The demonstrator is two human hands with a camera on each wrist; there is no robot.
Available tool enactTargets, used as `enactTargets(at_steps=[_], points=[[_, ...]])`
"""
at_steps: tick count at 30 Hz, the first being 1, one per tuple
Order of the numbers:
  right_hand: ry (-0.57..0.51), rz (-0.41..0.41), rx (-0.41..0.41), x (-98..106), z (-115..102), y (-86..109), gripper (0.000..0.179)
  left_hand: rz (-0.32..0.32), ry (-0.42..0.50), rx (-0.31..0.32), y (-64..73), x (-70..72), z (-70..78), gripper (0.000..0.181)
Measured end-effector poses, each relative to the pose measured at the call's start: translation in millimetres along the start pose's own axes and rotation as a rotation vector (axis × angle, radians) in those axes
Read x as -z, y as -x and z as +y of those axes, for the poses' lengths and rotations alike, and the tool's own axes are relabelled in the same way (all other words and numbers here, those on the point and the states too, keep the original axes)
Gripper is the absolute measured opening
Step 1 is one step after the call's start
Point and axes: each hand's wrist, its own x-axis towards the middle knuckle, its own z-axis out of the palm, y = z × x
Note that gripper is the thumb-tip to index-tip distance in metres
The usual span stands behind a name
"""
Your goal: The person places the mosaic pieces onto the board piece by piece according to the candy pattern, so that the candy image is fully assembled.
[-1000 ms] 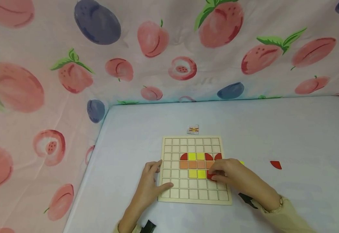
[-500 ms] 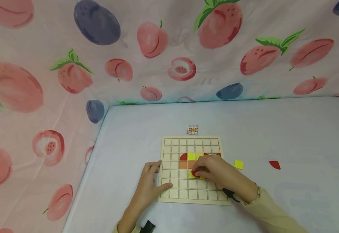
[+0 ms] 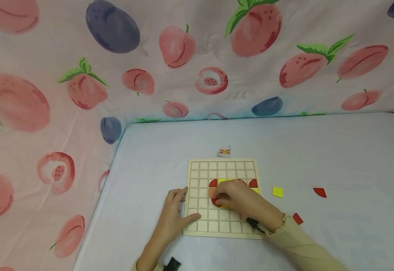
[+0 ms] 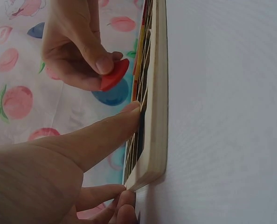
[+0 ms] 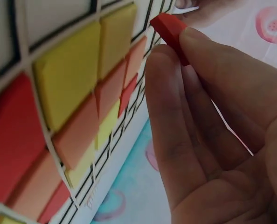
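A wooden grid board (image 3: 202, 226) lies on the white table with yellow, orange and red tiles in its squares. My right hand (image 3: 242, 197) pinches a red quarter-circle tile (image 5: 169, 32) between thumb and fingertips. In the left wrist view this red tile (image 4: 115, 75) is held just off the board's face. Over the board's left side, my left hand (image 3: 173, 212) lays its thumb on the face, with the other fingers at the edge. Yellow tiles (image 5: 68, 74) and orange tiles (image 5: 78, 130) sit beside the right fingers. The right hand hides part of the pattern in the head view.
Right of the board lie a loose yellow square tile (image 3: 278, 192) and two red quarter-circle tiles, one farther off (image 3: 320, 192) and one near the right sleeve (image 3: 297, 218). A small patterned card (image 3: 224, 151) lies behind the board. Fruit-print cloth (image 3: 183, 86) hangs behind the table.
My right hand has moved left across the board, lifting the red tile from the right end of the lower yellow tiles to their left end. The left hand stays put.
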Motion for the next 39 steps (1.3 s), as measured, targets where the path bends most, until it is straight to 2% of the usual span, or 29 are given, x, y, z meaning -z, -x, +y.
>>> enactTargets(at_steps=[10, 26, 39], points=[[-0.017, -0.011, -0.017, -10.0, 3.1, -7.1, 0.008, -0.004, 0.014, 0.007, 0.2, 0.8, 1.5, 0.084], [-0.010, -0.021, -0.052, -14.3, 1.6, -11.2, 0.008, -0.003, 0.010, 0.013, -0.5, 0.9, 2.7, 0.085], [0.105, 0.013, -0.040, -16.8, 0.9, -9.8, 0.008, -0.001, 0.010, 0.006, 0.1, 0.5, 1.8, 0.084]])
